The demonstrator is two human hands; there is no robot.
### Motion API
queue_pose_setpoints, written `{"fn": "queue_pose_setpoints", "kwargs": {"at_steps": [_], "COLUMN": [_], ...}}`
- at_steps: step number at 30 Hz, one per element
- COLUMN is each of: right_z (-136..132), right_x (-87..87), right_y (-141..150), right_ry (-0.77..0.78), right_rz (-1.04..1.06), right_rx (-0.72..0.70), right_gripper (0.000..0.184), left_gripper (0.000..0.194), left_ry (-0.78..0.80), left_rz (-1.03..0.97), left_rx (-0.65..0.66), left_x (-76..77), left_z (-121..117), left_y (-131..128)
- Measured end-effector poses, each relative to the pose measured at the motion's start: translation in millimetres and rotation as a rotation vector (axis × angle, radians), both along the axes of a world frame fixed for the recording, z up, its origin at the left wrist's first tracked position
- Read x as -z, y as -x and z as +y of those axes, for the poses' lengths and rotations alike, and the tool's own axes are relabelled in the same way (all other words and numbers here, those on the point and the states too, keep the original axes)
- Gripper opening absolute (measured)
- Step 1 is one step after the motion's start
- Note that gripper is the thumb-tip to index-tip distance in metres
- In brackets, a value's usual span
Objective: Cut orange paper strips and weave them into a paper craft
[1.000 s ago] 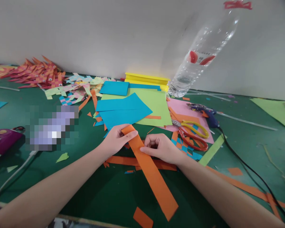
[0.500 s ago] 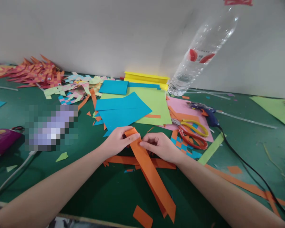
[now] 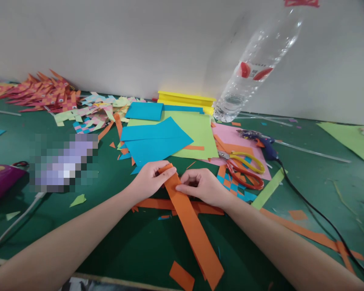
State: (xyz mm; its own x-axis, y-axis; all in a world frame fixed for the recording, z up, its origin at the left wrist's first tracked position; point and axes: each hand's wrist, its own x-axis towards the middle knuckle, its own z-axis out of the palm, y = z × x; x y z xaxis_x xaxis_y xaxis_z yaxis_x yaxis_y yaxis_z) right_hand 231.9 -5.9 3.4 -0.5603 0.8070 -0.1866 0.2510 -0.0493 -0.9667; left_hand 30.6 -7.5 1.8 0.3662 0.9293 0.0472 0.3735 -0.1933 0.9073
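A long folded orange paper strip [image 3: 194, 224] slants from my hands down toward the table's near edge, its layers lying close together. My left hand [image 3: 153, 178] pinches the strip's far end, thumb on top. Just below that, my right hand [image 3: 202, 186] grips the strip's right edge between thumb and curled fingers. Behind it, another orange strip [image 3: 154, 203] lies crosswise on the green table. Blue paper sheets [image 3: 157, 141] rest on a light green sheet [image 3: 203, 133] beyond my hands. A small orange piece [image 3: 182, 275] is near the front edge.
Scissors with red and yellow handles [image 3: 248, 176] lie at right, near a glue gun [image 3: 269, 149] whose black cable runs along the right side. A tilted plastic bottle [image 3: 255, 70] stands behind. Woven paper fish [image 3: 48, 93] are piled back left, and a blurred purple item [image 3: 68, 163] lies left.
My right hand has slid slightly down along the orange strip. The strip's lower layers, spread apart before, have come closer together.
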Motion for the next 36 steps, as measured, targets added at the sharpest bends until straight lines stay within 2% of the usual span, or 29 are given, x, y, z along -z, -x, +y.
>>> {"fn": "queue_pose_setpoints", "kwargs": {"at_steps": [3, 7, 11, 14, 18, 23, 25, 31, 36], "right_z": [-1.4, -1.6, -0.5, -0.1, 0.7, 1.6, 1.4, -0.3, -0.8], "right_x": [0.8, 0.0, -1.8, -1.3, 0.6, -0.6, -1.1, -2.2, -4.1], "right_y": [0.2, 0.8, 0.7, 0.1, -0.5, -1.1, -1.0, -0.2, 0.3], "right_ry": [-0.016, -0.037, -0.078, -0.088, -0.080, -0.093, -0.090, -0.088, -0.067], "right_rz": [-0.006, -0.017, -0.076, -0.105, -0.089, -0.103, -0.106, -0.101, -0.099], "right_rx": [-0.011, -0.016, -0.010, -0.008, -0.003, -0.008, -0.017, -0.023, 0.006], "right_gripper": [0.021, 0.018, 0.021, 0.031, 0.032, 0.032, 0.032, 0.028, 0.026], "left_gripper": [0.036, 0.029, 0.032, 0.033, 0.032, 0.030, 0.028, 0.026, 0.037], "left_ry": [-0.055, -0.001, 0.040, 0.013, -0.014, -0.078, -0.079, 0.000, 0.119], "left_rz": [0.039, 0.001, -0.031, -0.044, -0.052, -0.201, -0.339, -0.645, -0.840], "left_rx": [-0.002, -0.036, -0.132, -0.209, -0.330, -0.586, -0.682, -0.695, -0.683], "left_x": [-0.9, -1.4, -0.3, -1.3, -1.1, 9.4, 13.4, 12.9, 9.1], "left_z": [0.0, 0.2, 0.1, -0.4, 0.5, 9.1, 13.8, 18.8, 15.8], "left_y": [0.1, 1.5, 1.1, -0.6, -0.1, 7.6, 10.9, 14.6, 12.6]}}
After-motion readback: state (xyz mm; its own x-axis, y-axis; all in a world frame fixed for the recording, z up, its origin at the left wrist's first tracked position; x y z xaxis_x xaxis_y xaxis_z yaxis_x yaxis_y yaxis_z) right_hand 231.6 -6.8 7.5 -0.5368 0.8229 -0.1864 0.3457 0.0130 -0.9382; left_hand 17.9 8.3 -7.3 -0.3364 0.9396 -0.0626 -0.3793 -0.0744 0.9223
